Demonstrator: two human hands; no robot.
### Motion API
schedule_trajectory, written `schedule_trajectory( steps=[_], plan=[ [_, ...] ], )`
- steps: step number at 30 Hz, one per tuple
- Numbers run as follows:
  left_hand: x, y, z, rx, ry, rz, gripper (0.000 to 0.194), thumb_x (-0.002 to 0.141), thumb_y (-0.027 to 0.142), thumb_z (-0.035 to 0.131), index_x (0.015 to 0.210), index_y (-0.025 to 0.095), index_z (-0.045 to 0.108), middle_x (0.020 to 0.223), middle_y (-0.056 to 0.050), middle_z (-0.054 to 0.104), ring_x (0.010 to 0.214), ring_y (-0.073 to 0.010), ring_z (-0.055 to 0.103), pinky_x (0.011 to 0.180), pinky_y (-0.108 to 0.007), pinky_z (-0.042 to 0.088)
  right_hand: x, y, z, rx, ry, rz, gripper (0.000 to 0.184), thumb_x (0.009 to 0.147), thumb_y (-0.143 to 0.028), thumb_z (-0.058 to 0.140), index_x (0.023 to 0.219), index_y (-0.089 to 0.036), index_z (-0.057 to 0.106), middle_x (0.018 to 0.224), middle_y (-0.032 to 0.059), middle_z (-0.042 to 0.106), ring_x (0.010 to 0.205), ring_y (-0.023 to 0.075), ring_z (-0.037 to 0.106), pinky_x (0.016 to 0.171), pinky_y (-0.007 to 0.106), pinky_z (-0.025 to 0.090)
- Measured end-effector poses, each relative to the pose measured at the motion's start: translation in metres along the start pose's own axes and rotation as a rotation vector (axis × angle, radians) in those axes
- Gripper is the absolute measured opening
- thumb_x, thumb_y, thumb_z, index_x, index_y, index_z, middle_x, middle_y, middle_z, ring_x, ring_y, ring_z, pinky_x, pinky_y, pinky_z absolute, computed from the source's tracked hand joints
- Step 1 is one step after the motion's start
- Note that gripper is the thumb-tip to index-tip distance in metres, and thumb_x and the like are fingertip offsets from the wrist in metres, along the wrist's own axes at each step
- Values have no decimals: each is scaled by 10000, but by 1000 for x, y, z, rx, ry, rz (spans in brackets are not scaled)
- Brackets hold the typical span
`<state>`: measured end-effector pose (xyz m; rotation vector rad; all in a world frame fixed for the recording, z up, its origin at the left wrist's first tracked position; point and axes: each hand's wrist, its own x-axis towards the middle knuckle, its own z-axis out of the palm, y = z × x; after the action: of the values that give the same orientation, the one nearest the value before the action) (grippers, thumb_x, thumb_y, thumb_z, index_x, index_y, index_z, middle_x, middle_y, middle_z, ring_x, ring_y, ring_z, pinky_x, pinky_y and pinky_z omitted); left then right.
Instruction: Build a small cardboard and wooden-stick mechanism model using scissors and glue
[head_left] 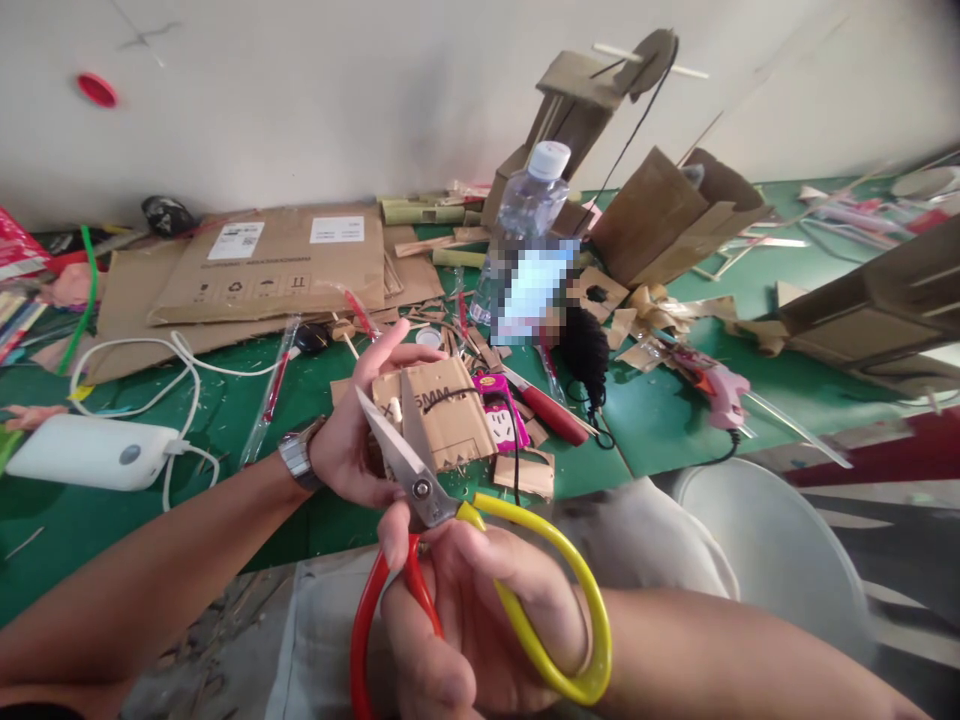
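My right hand (480,610) grips a pair of scissors (421,490) with one red and one yellow handle, its blades spread apart and pointing up and left. Behind the blades, my left hand (360,440) holds a small cardboard piece (454,430) by its left side, partly covered by the scissors. Printed letters and a black cord (465,392) show on the cardboard's face. Whether the blades touch the cardboard, I cannot tell. Just right of it lies a pink and white power socket (500,420). A red-handled knife (551,412) rests beyond the socket.
A clear bottle (529,200) stands behind the work, near a ball of black yarn (585,350). At the left are a white power bank (90,453) and a flattened carton (277,270). A pink glue gun (720,390) and cardboard structures (652,220) occupy the right.
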<state>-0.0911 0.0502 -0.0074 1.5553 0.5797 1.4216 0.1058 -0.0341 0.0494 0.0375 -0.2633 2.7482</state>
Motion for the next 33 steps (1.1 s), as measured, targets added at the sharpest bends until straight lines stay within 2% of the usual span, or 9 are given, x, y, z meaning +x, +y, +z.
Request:
schedule_trajectory(
  steps=[2,6,9,12,15,19,24,28,33],
  plan=[
    [1,5,-3,35,-67,10,1189,615,774,931,1619,352,454,1530,-151,576,1365,-441,614,1108,-591,549,0,-1,0,5,-8,1,388,1042,-583,542,1205,-233,514,709,-53,642,456,114,522,580,261,387],
    [3,14,-2,89,-142,53,1201,602,834,889,1608,330,471,1526,-151,563,1367,-480,593,1126,-628,521,-1,-3,1,-19,-30,13,441,1027,-628,515,1203,-224,513,690,-50,641,441,124,507,603,292,433],
    [2,15,3,44,-134,26,1205,610,856,868,1614,336,453,1528,-150,551,1391,-474,573,1147,-627,503,-2,-6,3,-46,-26,17,462,1042,-647,457,1208,-219,512,664,-50,630,432,125,499,585,286,388],
    [0,12,8,-17,-64,-6,1217,586,883,863,1603,359,447,1511,-147,570,1379,-453,594,1119,-605,527,-2,-11,5,-61,6,41,488,1074,-667,355,1222,-226,500,673,-51,634,410,119,474,567,282,350],
    [0,11,10,-114,21,-88,1088,637,939,779,1526,361,534,1441,-137,630,1314,-420,654,1056,-574,579,-2,-12,6,-76,45,53,522,1090,-689,282,1223,-233,499,665,-51,630,403,117,460,552,271,324],
    [4,20,6,-124,10,-139,794,785,874,715,1334,301,702,1350,-143,682,1239,-378,690,1026,-530,604,-1,-9,5,-46,22,47,521,1083,-681,340,1238,-219,523,679,-44,639,395,110,453,519,260,302],
    [13,26,-5,-121,6,-134,587,917,763,666,1214,260,725,1309,-138,699,1225,-316,685,1083,-489,567,0,-8,1,1,-29,43,481,1073,-649,413,1247,-217,532,705,-40,656,394,114,487,515,260,344],
    [17,15,-21,-323,-113,-246,604,790,772,811,1095,257,730,1346,-132,698,1233,-340,708,1018,-489,612,-1,-9,1,16,-37,42,467,1064,-619,445,1250,-200,540,724,-36,664,398,104,464,545,273,368],
    [15,2,-36,-396,-155,-257,672,613,740,951,1035,255,755,1420,-133,676,1360,-390,655,1128,-583,552,-2,-7,-1,25,-49,51,482,1077,-605,420,1275,-183,544,755,-28,668,403,109,490,520,269,350]
  ],
)
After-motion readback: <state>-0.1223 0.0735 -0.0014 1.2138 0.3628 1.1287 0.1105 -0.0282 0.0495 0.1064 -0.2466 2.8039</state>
